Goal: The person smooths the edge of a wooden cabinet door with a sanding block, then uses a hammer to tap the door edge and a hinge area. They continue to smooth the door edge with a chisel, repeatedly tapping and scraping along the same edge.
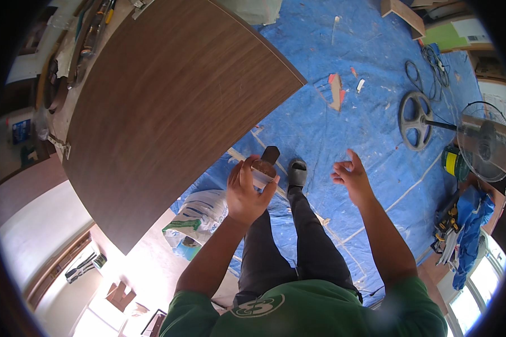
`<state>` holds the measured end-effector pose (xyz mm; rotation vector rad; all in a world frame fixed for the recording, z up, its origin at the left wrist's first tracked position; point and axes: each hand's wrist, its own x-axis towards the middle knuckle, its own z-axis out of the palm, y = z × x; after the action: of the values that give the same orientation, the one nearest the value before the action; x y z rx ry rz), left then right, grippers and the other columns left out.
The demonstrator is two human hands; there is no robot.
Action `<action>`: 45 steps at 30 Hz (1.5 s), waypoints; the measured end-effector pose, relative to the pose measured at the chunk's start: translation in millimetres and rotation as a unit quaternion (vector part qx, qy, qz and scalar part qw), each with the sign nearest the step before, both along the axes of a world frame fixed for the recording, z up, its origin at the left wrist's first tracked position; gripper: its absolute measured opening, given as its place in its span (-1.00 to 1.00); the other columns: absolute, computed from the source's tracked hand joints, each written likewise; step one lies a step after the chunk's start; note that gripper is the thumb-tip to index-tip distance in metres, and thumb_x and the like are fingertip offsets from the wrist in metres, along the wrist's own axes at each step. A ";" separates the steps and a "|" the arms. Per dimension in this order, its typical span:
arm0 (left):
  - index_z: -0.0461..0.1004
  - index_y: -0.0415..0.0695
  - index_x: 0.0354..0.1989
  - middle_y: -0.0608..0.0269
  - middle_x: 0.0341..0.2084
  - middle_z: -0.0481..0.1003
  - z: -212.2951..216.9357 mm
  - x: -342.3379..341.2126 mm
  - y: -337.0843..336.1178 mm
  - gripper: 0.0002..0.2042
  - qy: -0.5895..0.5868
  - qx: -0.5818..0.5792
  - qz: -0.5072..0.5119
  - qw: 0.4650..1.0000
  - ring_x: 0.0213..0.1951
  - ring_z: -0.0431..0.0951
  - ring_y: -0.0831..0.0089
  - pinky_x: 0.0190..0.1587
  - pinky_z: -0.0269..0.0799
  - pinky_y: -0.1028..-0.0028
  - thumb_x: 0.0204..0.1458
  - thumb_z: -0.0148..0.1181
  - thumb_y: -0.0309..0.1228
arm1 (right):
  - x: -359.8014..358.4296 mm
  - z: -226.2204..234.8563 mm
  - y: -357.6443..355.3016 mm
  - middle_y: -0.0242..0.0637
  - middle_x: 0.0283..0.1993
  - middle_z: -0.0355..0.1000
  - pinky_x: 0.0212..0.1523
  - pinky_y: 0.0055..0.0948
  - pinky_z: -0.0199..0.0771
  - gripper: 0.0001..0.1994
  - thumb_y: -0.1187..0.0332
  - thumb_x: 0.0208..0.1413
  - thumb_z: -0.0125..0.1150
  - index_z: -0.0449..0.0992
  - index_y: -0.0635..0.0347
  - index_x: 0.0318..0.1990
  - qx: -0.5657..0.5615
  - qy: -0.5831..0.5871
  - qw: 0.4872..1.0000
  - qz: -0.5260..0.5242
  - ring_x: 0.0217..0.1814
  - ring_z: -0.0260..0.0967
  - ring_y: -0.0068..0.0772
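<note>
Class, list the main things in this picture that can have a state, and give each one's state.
Left hand: gripping the small round object
Small round object: held up
Right hand: apparently empty, raised, fingers partly bent
Brown panel: laid flat
Blue tarp: spread out, wrinkled, scattered with scraps
Fan: upright; whether running, cannot tell
Cable: loosely looped
White bag: crumpled

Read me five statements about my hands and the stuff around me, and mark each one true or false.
1. The left hand holds a small round object. True.
2. The right hand grips that object too. False: it holds nothing and is apart from it.
3. The large board has a brown surface. True.
4. The fan is at the picture's left. False: it is at the right.
5. The floor sheet is blue. True.
</note>
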<state>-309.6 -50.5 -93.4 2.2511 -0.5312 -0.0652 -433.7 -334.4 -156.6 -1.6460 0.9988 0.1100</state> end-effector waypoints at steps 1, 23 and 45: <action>0.40 -0.25 0.11 -0.04 -0.07 0.58 -0.2 1.2 3.1 -0.46 0.005 -0.002 -0.004 1.000 -0.04 0.61 -0.05 0.09 0.48 0.14 -0.01 0.49 -0.33 | 8.4 -3.7 -3.8 -0.19 -0.34 0.56 -0.31 -0.35 0.55 -0.59 0.15 0.27 0.35 0.53 0.39 -0.02 -0.061 0.017 0.998 0.022 -0.36 0.57 -0.40; 0.38 -0.20 0.18 0.01 -0.08 0.59 -17.4 -38.1 15.9 -0.39 0.213 -0.113 0.042 0.970 -0.03 0.63 -0.01 0.05 0.53 0.13 0.00 0.50 -0.25 | 233.6 114.8 12.0 0.01 0.24 0.49 0.25 0.12 0.53 -0.47 0.24 0.30 0.03 0.34 0.26 0.37 0.526 -0.169 0.805 0.219 0.20 0.54 0.07; 0.41 -0.17 0.12 0.08 -0.12 0.61 -20.7 -40.3 22.9 -0.42 0.206 -0.121 0.035 0.970 -0.06 0.63 0.07 0.02 0.54 0.17 -0.05 0.54 -0.29 | 241.0 139.1 27.8 -0.05 -0.01 0.61 0.16 0.03 0.57 -0.59 0.29 0.25 0.09 0.49 0.32 0.17 0.314 -0.122 0.938 0.077 0.04 0.60 -0.08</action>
<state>-349.8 -27.6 -114.1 1.9420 -0.2221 -0.4013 -192.7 -306.6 -17.4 -1.1092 0.5595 0.2914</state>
